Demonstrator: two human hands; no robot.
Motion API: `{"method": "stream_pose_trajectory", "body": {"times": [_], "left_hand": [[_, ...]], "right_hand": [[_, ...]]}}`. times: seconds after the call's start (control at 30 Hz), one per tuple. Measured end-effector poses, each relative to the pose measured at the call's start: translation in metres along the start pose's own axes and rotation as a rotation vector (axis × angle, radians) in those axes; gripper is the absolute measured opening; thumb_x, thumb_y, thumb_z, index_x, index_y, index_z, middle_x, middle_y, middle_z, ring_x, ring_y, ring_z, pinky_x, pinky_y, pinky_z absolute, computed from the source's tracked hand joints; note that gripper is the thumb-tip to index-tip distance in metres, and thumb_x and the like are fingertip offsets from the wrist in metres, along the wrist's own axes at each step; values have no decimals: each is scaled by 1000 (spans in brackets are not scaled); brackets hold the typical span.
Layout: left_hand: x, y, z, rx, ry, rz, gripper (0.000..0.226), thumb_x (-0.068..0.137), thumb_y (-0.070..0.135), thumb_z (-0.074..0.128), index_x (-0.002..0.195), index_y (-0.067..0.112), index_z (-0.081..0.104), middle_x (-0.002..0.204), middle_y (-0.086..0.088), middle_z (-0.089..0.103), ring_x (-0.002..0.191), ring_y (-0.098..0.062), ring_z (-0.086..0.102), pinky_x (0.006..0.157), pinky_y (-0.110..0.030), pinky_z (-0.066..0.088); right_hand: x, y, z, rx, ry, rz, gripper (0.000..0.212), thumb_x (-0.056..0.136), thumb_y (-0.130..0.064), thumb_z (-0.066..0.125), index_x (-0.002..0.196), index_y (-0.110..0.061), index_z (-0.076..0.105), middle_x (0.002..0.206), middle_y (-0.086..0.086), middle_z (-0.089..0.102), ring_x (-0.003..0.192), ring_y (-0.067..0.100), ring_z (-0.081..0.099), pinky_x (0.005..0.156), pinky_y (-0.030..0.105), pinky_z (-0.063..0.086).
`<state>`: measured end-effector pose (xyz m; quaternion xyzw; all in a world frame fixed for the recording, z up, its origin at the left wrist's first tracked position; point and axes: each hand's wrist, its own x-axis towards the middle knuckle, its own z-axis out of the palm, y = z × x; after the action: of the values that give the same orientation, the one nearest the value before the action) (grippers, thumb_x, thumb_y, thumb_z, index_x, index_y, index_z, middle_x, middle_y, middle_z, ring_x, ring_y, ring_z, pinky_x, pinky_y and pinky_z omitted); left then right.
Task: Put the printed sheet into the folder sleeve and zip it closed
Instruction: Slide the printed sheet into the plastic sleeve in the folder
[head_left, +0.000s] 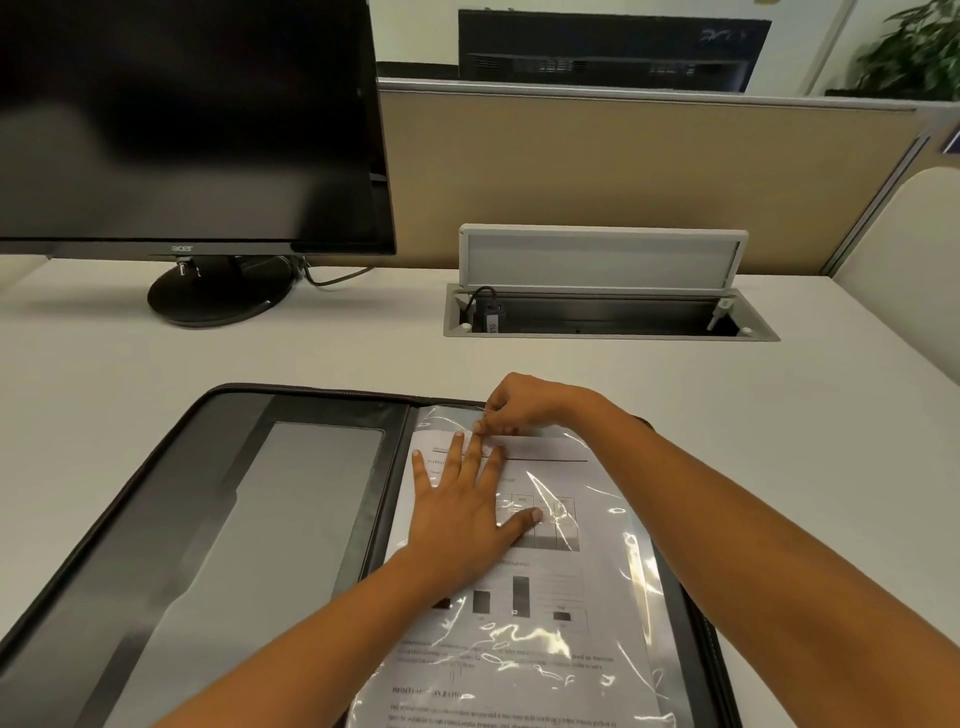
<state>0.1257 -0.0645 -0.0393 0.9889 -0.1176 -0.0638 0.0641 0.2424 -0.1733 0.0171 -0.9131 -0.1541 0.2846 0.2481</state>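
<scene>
A black zip folder (208, 519) lies open on the desk in front of me. On its right half, the printed sheet (545, 597), with text, a table and small bars, lies under the clear plastic sleeve (623, 545). My left hand (467, 504) presses flat on the sheet with its fingers spread. My right hand (524, 405) pinches the sleeve's top edge near the folder's far rim, just beyond my left fingertips. The folder's zip runs along the outer rim and stands undone.
A black monitor (182, 130) on a round stand (218, 296) is at the back left. An open cable box (608, 306) with a raised lid is set into the desk (831, 441) behind the folder. A beige partition (623, 171) closes the far side.
</scene>
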Motion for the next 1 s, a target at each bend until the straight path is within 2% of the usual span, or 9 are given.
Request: {"method": "stream_pose_trajectory", "body": {"times": [0.1,0.17,0.23,0.3,0.4,0.47,0.53,0.77,1.0], "left_hand": [[0,0,1,-15,17,9,109,54,80,-22,148,26,-10,157,-1,-18,144,-21,-19,109,-56,-16],[0,-1,2,-20,17,11,113,50,80,-27,147,26,-12,157,-2,-18,144,-21,-20,109,-56,-16],[1,-1,3,-29,18,8,113,48,81,-29,147,27,-15,156,-1,-20,144,-21,-20,109,-56,-15],[1,-1,3,-36,24,6,112,48,81,-28,146,27,-16,156,-1,-20,144,-21,-20,109,-56,-15],[1,-1,4,-33,32,8,110,50,82,-26,146,28,-18,156,0,-19,144,-21,-19,109,-56,-15],[1,-1,5,-38,39,2,111,50,82,-26,146,26,-18,157,0,-17,144,-21,-17,110,-56,-15],[2,0,5,-43,49,-11,114,49,82,-26,146,23,-17,157,0,-15,145,-20,-16,110,-56,-14],[2,0,5,-43,46,-16,117,47,83,-27,146,22,-18,157,0,-17,144,-20,-17,109,-56,-16],[2,2,2,-7,32,-30,112,53,81,-19,147,20,-14,157,-2,-15,145,-21,-16,109,-55,-16]], "right_hand": [[-2,-3,-1,17,-26,33,33,88,-32,56,84,0,67,75,7,63,67,12,49,61,17,38],[-3,-5,-1,20,-18,41,32,89,-32,55,76,-4,64,65,0,54,62,9,47,58,16,35],[-2,-5,1,47,0,28,32,89,-29,54,93,2,64,75,4,60,67,11,51,61,16,40],[-2,-6,4,46,17,23,32,89,-27,55,106,1,57,96,15,65,71,14,55,62,17,42],[-5,-9,3,-4,26,17,35,90,-28,54,113,-2,51,114,18,62,79,16,55,63,18,42],[-6,-9,3,-44,26,19,37,90,-31,52,116,-4,48,119,17,58,89,19,50,73,23,41],[-6,-8,6,-84,34,26,38,91,-33,51,117,-6,46,121,16,56,91,19,47,78,28,38],[-11,-6,7,-74,52,20,39,93,-36,46,119,-7,41,122,16,54,90,18,45,78,29,36],[-14,-6,13,-89,83,-8,39,92,-35,47,120,-8,42,122,15,54,93,19,46,83,32,40]]}}
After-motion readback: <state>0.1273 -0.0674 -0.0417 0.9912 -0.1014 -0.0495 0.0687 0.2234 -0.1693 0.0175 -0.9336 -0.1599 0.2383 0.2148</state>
